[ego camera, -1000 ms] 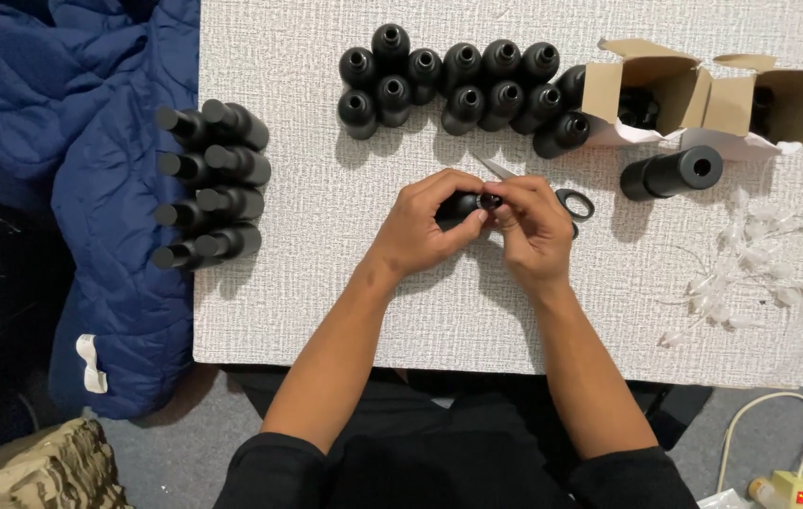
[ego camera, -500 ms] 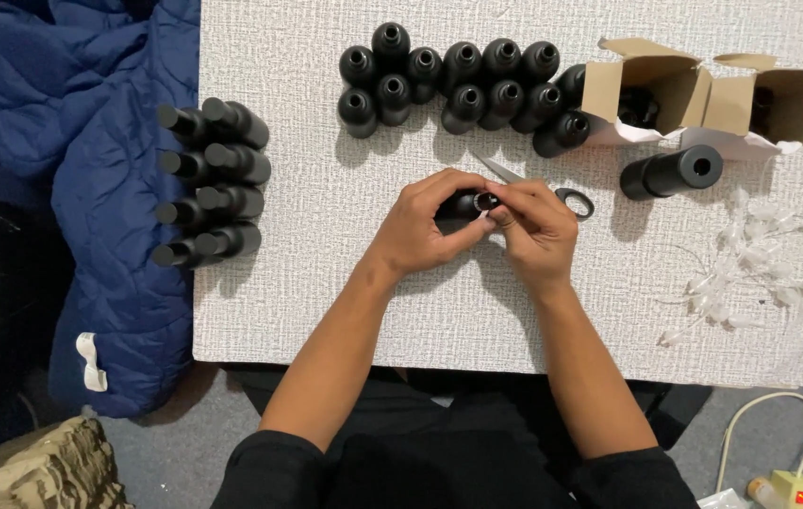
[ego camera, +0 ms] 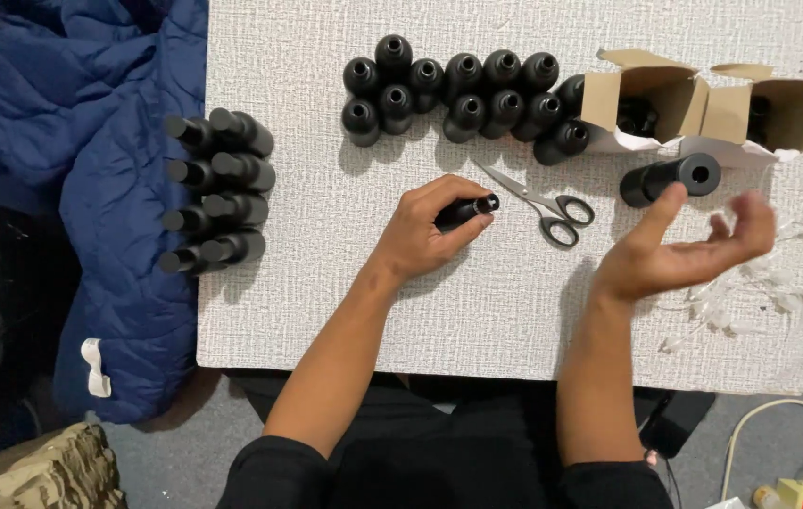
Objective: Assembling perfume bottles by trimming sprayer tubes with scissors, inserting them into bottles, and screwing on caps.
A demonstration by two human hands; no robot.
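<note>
Gripping a small black bottle (ego camera: 465,209) in closed left hand (ego camera: 420,234) fingers; right hand (ego camera: 684,250) hovering open, blurred, seemingly empty, beside scissors (ego camera: 545,203).

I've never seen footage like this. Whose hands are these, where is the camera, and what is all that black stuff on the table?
There is no machine here: a person sits at a white table and wears a camera on the head, so you look straight down at their own two arms. The left hand grips a small black bottle lying on its side. The right hand is open, palm up, holding nothing, above a heap of small white pieces. Between the hands lie scissors. Along the far edge stands a cluster of upright black bottles, beside two open cardboard boxes and a black tube on its side. More black bottles lie stacked on a blue jacket at the left.
</note>
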